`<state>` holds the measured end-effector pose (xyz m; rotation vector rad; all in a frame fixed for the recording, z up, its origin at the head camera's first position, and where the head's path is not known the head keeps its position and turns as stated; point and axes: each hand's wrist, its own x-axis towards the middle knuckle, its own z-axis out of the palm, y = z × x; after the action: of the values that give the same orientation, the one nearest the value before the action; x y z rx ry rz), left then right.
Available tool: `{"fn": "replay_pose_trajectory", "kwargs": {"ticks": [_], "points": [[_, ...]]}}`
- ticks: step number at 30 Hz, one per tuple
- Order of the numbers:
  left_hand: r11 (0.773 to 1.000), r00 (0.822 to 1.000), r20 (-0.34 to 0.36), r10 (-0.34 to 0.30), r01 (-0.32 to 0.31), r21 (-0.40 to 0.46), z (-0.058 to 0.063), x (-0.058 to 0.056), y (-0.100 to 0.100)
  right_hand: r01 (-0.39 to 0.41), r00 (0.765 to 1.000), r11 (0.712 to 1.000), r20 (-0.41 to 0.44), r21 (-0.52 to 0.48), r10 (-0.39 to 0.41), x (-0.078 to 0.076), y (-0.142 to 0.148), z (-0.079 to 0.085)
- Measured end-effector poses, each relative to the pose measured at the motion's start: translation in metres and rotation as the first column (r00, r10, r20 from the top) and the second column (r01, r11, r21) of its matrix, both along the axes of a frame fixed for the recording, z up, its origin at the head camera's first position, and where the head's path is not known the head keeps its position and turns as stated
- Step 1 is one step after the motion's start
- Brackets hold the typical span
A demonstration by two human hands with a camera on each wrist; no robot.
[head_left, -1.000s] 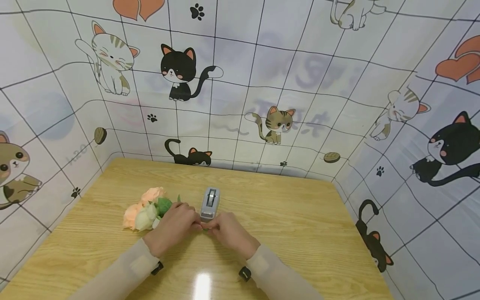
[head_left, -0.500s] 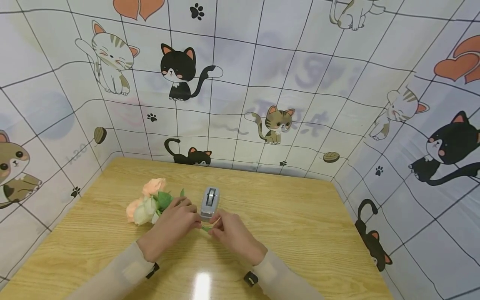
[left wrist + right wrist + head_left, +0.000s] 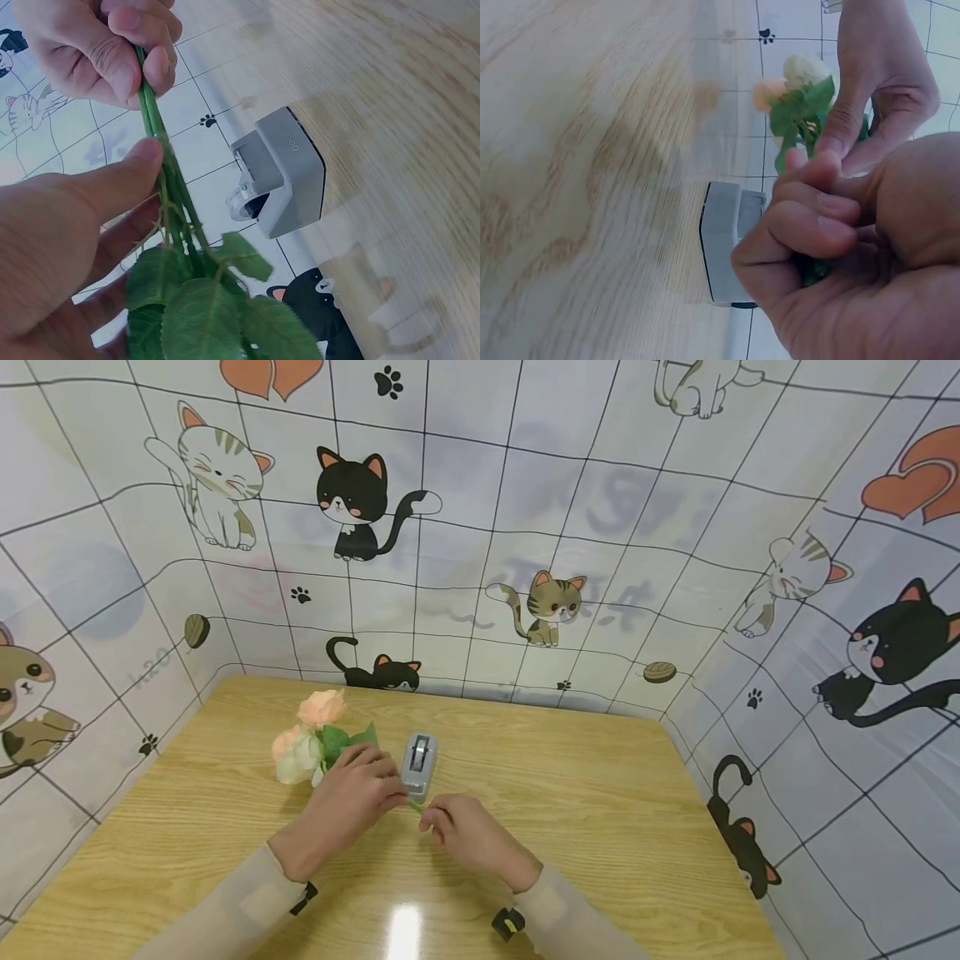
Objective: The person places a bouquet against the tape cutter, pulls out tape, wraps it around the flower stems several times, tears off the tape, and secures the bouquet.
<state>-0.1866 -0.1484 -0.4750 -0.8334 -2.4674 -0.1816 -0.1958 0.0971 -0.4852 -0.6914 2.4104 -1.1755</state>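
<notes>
A bunch of artificial flowers (image 3: 300, 753) with peach and cream blooms and green leaves (image 3: 202, 315) is held between both hands. My left hand (image 3: 356, 793) pinches the green stems (image 3: 174, 187) below the leaves, its thumb lying along them in the left wrist view. Farther down the stems, my right hand (image 3: 472, 835) grips the lower ends with curled fingers (image 3: 810, 225). The blooms point to the far left. Just beyond the hands stands a grey tape dispenser (image 3: 418, 767) with a roll of clear tape in it.
The wooden table (image 3: 570, 793) runs up to a cloth wall (image 3: 465, 510) printed with grid lines and cartoon cats. Similar cloth closes off the left and right sides. A bright light reflection lies near the front edge.
The flowers have swung up and to the right, away from the left side. My right hand has shifted slightly down and closed round the stem ends.
</notes>
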Motion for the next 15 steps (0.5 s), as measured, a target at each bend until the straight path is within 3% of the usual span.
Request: {"fn": "replay_pose_trajectory", "kwargs": {"ticks": [4, 9, 12, 15], "points": [[0.993, 0.998, -0.039, -0.056, 0.06, 0.1, -0.0001, -0.0019, -0.0006, 0.015, 1.0, 1.0, -0.025, -0.022, -0.016, -0.0003, 0.0012, 0.0004], [0.968, 0.988, -0.104, -0.118, 0.138, 0.21, -0.0008, -0.0032, -0.0013, 0.066, 0.996, 0.996, -0.05, -0.06, -0.069, -0.0004, 0.0032, -0.0012], [0.951, 0.989, -0.101, -0.11, 0.134, 0.277, 0.0001, -0.0018, 0.0007, 0.096, 0.994, 0.992, -0.052, -0.082, -0.101, -0.0006, 0.0037, -0.0028], [0.941, 0.995, -0.063, -0.072, 0.089, 0.326, 0.0015, 0.0006, 0.0053, 0.117, 0.991, 0.987, -0.053, -0.107, -0.123, -0.0007, 0.0032, -0.0035]]}}
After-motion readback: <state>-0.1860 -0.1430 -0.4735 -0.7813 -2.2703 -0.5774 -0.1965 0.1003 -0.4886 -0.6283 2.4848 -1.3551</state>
